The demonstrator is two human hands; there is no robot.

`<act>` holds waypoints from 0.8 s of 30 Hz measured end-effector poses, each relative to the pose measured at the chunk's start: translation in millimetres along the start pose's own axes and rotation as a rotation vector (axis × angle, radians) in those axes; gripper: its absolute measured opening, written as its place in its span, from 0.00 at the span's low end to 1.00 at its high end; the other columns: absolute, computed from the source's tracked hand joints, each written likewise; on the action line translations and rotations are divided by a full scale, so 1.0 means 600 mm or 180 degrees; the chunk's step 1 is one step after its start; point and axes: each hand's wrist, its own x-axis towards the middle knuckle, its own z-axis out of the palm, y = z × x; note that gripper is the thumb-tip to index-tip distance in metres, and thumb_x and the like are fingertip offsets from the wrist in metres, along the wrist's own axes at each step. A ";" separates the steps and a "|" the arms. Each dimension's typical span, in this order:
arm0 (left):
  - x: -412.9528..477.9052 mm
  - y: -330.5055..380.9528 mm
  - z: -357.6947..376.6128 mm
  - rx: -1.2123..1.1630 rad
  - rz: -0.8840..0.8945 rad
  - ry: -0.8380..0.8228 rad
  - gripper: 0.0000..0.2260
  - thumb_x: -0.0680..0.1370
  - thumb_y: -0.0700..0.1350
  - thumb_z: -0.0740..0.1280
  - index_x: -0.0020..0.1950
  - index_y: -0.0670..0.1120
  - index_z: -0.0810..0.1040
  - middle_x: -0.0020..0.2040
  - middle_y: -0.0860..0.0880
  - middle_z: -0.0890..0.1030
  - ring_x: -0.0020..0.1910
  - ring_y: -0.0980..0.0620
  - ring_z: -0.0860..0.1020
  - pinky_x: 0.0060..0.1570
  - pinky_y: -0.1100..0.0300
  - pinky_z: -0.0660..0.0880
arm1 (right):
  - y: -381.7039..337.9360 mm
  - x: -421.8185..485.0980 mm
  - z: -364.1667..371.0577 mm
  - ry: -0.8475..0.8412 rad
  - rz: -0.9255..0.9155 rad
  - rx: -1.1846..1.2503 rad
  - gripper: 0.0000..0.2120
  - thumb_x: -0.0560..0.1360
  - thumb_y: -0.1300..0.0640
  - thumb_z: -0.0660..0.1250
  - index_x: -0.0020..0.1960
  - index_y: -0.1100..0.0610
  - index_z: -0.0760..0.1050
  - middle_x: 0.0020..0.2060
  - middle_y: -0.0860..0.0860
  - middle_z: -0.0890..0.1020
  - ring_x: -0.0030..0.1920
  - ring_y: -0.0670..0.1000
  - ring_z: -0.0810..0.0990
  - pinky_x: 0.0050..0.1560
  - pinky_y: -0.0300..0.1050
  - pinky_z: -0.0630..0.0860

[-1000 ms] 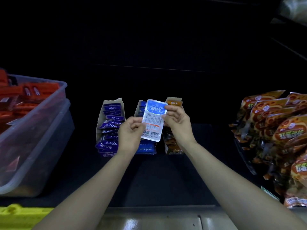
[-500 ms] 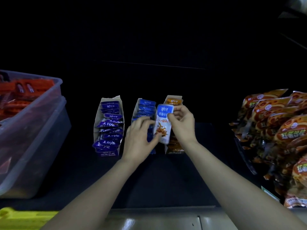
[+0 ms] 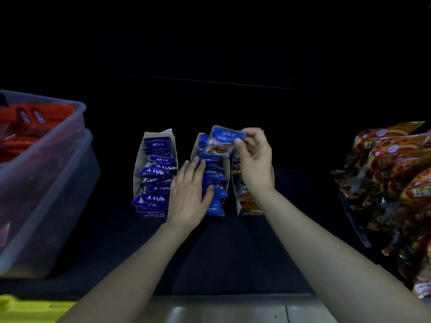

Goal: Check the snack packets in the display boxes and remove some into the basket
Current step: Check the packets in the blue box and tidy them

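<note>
Three cardboard display boxes stand side by side on a dark shelf. The left box [image 3: 137, 169] holds dark-blue packets, the middle box [image 3: 194, 145] brighter blue packets, and the right box [image 3: 240, 206] orange-brown ones. My right hand [image 3: 253, 157] pinches one blue snack packet [image 3: 222, 142] by its right edge, above the back of the middle box, printed face toward me. My left hand [image 3: 190, 192] lies flat with straight fingers on the row of blue packets in the middle box. A yellow basket corner [image 3: 25, 307] shows at bottom left.
Two stacked clear plastic bins [image 3: 58, 159] with red packets stand at the left. Large orange snack bags [image 3: 396, 178] pile up at the right. A pale shelf edge [image 3: 221, 308] runs along the bottom. The back of the shelf is dark.
My left hand let go of the packet and dropped flat onto the middle box's packets. My right hand turned the packet from its white back to its printed face and raised it over the box.
</note>
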 end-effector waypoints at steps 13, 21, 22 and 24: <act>0.002 -0.013 0.007 -0.0016 0.0125 0.0109 0.27 0.81 0.51 0.61 0.78 0.46 0.59 0.79 0.50 0.57 0.78 0.51 0.51 0.75 0.50 0.51 | 0.072 -0.015 0.032 -0.0449 0.0061 -0.0868 0.06 0.81 0.56 0.63 0.49 0.59 0.74 0.39 0.52 0.79 0.39 0.45 0.76 0.40 0.40 0.72; 0.004 -0.017 0.008 0.0016 0.0172 0.0144 0.28 0.80 0.51 0.62 0.78 0.45 0.59 0.79 0.47 0.58 0.78 0.49 0.53 0.75 0.49 0.52 | 0.094 -0.011 0.039 -0.0390 -0.0252 -0.2025 0.07 0.79 0.55 0.66 0.48 0.57 0.81 0.43 0.50 0.81 0.50 0.53 0.76 0.46 0.43 0.70; 0.005 -0.018 0.008 0.0044 0.0171 0.0150 0.29 0.80 0.51 0.62 0.78 0.45 0.58 0.79 0.47 0.56 0.78 0.48 0.52 0.75 0.48 0.52 | 0.094 -0.008 0.041 -0.0404 -0.0218 -0.2025 0.07 0.79 0.54 0.67 0.48 0.56 0.81 0.43 0.51 0.82 0.47 0.53 0.78 0.46 0.46 0.74; 0.008 -0.018 0.007 0.0125 0.0224 0.0146 0.32 0.80 0.51 0.62 0.80 0.47 0.53 0.81 0.46 0.47 0.79 0.47 0.47 0.75 0.48 0.49 | 0.093 -0.004 0.044 -0.0404 -0.0096 -0.2039 0.06 0.78 0.55 0.68 0.48 0.55 0.82 0.42 0.50 0.84 0.43 0.51 0.81 0.44 0.50 0.78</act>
